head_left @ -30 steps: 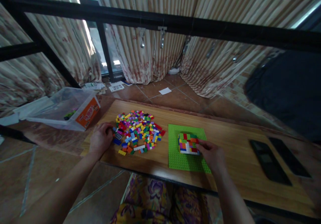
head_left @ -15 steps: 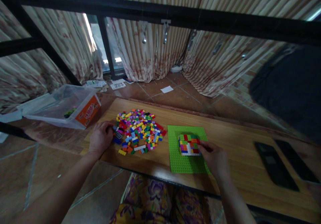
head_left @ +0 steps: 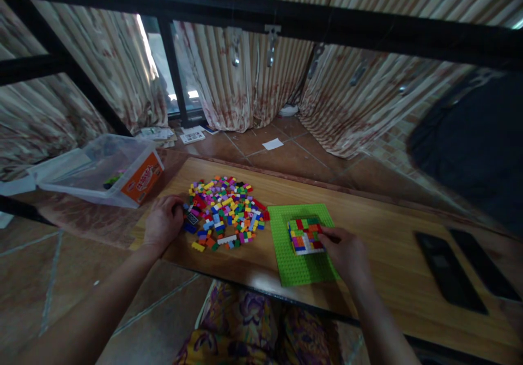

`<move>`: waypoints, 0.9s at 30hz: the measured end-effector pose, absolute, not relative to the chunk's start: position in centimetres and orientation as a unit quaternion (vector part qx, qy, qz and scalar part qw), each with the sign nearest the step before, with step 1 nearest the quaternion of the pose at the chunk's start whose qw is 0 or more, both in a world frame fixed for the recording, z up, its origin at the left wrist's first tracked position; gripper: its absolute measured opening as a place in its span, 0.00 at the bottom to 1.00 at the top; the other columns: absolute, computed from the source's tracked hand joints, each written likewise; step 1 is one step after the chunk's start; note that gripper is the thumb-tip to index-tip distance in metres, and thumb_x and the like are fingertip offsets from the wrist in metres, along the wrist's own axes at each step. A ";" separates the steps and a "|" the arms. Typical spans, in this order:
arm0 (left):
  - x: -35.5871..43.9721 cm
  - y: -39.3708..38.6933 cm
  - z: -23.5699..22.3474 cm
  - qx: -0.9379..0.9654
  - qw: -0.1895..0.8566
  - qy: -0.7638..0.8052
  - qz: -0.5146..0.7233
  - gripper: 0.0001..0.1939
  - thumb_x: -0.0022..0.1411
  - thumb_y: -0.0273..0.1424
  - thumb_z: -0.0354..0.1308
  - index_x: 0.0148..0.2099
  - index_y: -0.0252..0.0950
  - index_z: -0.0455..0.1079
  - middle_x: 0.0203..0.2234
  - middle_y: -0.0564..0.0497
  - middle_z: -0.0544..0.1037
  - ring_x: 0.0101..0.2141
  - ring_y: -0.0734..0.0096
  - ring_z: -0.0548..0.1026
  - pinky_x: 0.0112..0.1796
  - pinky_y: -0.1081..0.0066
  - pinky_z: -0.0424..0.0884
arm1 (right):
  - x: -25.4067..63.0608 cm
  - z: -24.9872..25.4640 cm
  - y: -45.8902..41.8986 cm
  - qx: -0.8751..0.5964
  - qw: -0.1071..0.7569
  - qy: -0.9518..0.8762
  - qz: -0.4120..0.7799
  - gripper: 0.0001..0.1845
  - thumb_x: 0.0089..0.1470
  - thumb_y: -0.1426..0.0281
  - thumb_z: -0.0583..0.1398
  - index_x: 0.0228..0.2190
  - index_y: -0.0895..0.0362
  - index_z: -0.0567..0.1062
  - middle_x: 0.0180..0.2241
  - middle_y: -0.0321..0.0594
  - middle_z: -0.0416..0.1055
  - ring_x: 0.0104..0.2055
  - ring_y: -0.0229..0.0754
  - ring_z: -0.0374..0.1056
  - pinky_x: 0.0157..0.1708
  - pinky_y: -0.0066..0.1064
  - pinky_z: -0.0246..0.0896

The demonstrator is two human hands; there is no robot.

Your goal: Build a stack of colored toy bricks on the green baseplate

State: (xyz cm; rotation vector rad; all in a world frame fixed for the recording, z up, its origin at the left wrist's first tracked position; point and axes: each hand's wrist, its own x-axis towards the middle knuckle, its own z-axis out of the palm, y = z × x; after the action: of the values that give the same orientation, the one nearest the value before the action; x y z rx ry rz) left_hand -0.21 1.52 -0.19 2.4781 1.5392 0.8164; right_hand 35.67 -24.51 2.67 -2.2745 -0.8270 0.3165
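My right hand (head_left: 345,250) pinches the right edge of a low building made of toy bricks (head_left: 305,235), its top a patchwork of red, green, orange and white. That building stands on a green studded baseplate (head_left: 284,269), which now lies slightly turned on the table. At the left end of a loose pile of small coloured bricks (head_left: 226,207), my left hand (head_left: 163,220) rests with its fingers curled inward. Dark blue and grey bricks lie right by its fingertips. Whatever its fingers may hold is hidden.
A wooden table (head_left: 384,267) carries everything. Two dark flat phone-like devices (head_left: 449,272) lie at its right. On the floor to the left stands a clear plastic box (head_left: 102,174) with an orange label. A black metal bar (head_left: 245,13) crosses above, before striped curtains (head_left: 229,87).
The baseplate has turned a little and its near edge has swung, with the brick building and my right hand shifting slightly left. My left hand stays by the pile.
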 end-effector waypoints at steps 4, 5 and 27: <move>-0.1 1.4 0.0 0.814 0.062 0.514 0.264 0.10 0.58 0.30 0.47 0.36 0.37 0.70 0.39 0.44 0.77 0.41 0.57 0.73 0.46 0.59 0.69 | 35.9 2.6 -24.5 -0.873 0.334 -0.336 0.119 0.16 0.46 0.62 0.60 0.33 0.57 0.82 0.34 0.43 0.80 0.35 0.47 0.75 0.38 0.36 0.68; -0.1 1.4 0.0 0.814 0.062 0.514 0.262 0.10 0.58 0.30 0.47 0.36 0.37 0.70 0.39 0.44 0.77 0.41 0.57 0.73 0.46 0.59 0.69 | 36.0 2.6 -24.5 -0.872 0.330 -0.342 0.120 0.16 0.46 0.62 0.60 0.33 0.57 0.82 0.34 0.43 0.80 0.35 0.47 0.76 0.38 0.36 0.68; -0.1 1.5 -0.1 0.816 0.052 0.506 0.274 0.10 0.57 0.30 0.47 0.34 0.37 0.69 0.36 0.43 0.76 0.40 0.56 0.73 0.45 0.60 0.70 | 36.0 2.0 -28.6 -0.830 0.390 -0.365 0.163 0.30 0.54 0.51 0.55 0.48 0.62 0.73 0.45 0.53 0.76 0.46 0.51 0.72 0.46 0.42 0.66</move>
State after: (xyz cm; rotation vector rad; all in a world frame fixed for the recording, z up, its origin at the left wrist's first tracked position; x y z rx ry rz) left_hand -0.08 1.48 -0.08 2.4816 1.5404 0.8341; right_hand 35.95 -28.64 2.00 -2.1087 -0.9284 0.4136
